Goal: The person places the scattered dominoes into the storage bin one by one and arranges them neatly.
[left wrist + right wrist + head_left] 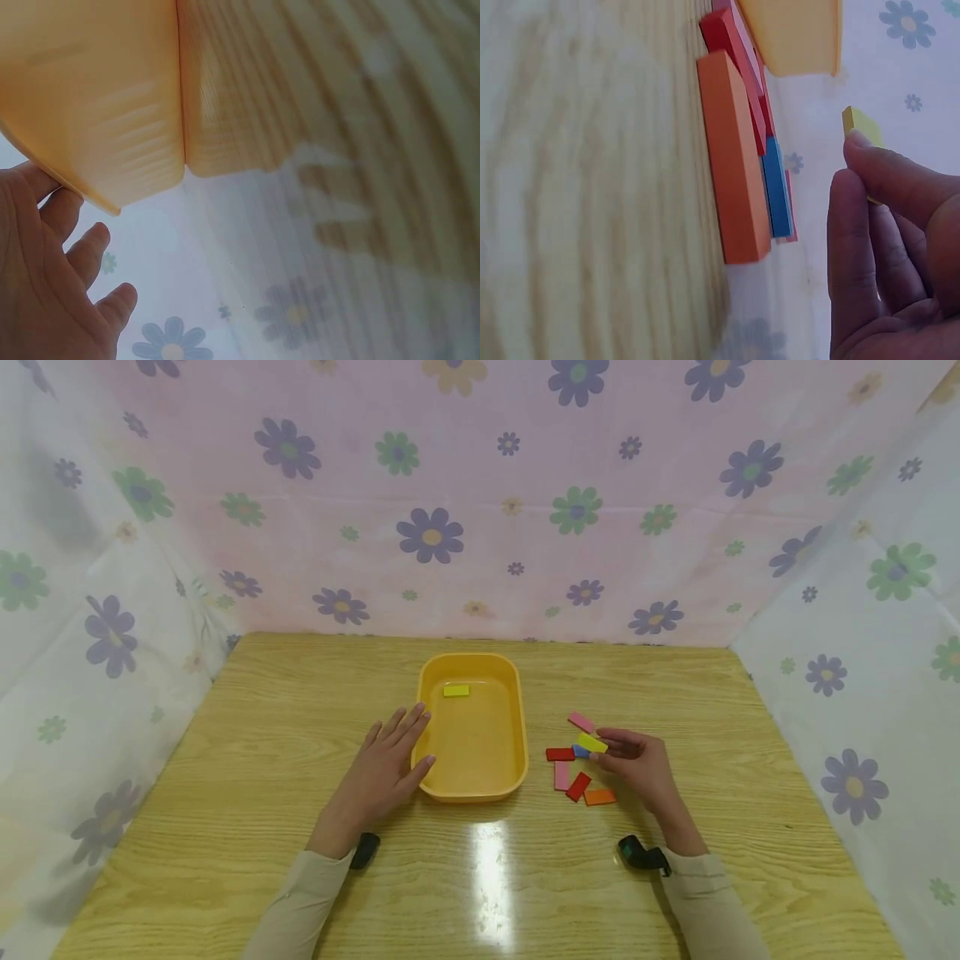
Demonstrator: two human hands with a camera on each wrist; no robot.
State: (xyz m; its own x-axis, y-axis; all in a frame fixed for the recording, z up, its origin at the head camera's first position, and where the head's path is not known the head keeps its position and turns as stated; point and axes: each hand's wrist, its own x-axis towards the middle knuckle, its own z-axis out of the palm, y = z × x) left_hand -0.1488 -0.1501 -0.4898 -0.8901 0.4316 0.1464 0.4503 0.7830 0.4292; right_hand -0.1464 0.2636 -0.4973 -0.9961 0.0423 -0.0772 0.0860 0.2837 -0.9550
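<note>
My right hand pinches a yellow block between thumb and fingers. In the right wrist view that yellow block is held up off the table. Below it in the head view lies a blue block, partly covered. Around it are two red blocks, one lying sideways and one slanted, two pink blocks, and an orange block. My left hand rests with extended fingers at the left rim of a yellow plastic tub. Inside the tub lies another yellow block.
The wood-grain table carries the tub near its middle, with the loose blocks to the tub's right. Flower-printed cloth hangs behind and on both sides. Dark devices sit at both wrists.
</note>
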